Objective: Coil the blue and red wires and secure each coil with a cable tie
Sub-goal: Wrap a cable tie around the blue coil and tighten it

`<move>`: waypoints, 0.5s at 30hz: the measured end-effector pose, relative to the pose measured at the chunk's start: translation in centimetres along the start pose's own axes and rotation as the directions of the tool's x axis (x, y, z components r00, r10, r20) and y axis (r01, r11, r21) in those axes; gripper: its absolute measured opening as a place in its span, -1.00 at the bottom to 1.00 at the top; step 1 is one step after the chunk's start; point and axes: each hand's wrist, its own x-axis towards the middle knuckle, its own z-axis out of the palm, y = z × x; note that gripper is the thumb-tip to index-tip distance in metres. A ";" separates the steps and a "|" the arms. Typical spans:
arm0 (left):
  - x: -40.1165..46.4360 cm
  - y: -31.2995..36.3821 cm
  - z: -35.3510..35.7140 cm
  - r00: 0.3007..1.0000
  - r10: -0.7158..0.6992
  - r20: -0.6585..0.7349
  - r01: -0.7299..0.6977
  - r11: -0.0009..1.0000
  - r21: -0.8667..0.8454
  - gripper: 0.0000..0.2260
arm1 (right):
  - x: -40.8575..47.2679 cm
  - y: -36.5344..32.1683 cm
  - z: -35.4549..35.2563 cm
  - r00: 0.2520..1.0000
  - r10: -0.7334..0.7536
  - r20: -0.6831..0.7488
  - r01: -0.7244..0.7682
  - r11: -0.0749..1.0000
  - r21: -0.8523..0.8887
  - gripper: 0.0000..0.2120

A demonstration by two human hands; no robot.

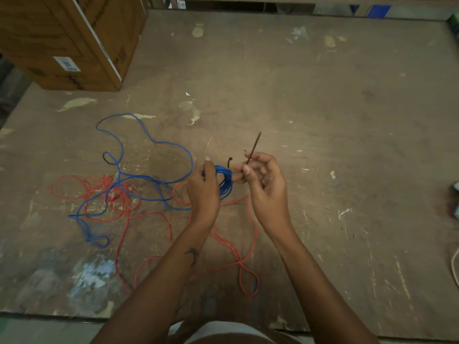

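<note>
My left hand (pixel 205 186) grips a small coil of blue wire (pixel 225 181) held above the board. The rest of the blue wire (pixel 149 180) trails off to the left in loose loops. My right hand (pixel 264 181) pinches a thin black cable tie (pixel 253 147), whose free end points up and away; a short dark end of it (pixel 230 162) curls up beside the coil. The red wire (pixel 119 202) lies uncoiled in tangled loops on the board, under and around my forearms.
The work surface is a worn brown board (pixel 323 108) with paint stains. A large cardboard box (pixel 67 38) stands at the far left corner. Blue bins (pixel 378 9) sit beyond the far edge. Something small lies at the right edge (pixel 455 187).
</note>
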 end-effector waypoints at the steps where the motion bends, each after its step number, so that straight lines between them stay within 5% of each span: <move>1: -0.1 0.3 -0.2 1.000 0.027 -0.009 -0.027 1.000 0.000 -0.49 | -0.5 -0.6 0.2 1.000 0.018 0.018 -0.019 0.998 0.057 -0.83; 6: -1.0 1.2 -1.1 0.994 0.110 -0.019 -0.111 0.992 -0.061 -0.53 | -2.8 -1.1 0.8 0.988 0.133 0.081 -0.138 0.989 0.058 -0.86; 15: -2.1 1.1 -3.8 0.991 0.127 0.038 -0.126 0.991 -0.038 -0.61 | -3.2 -1.1 1.1 0.988 0.143 0.061 -0.137 0.987 -0.085 -0.87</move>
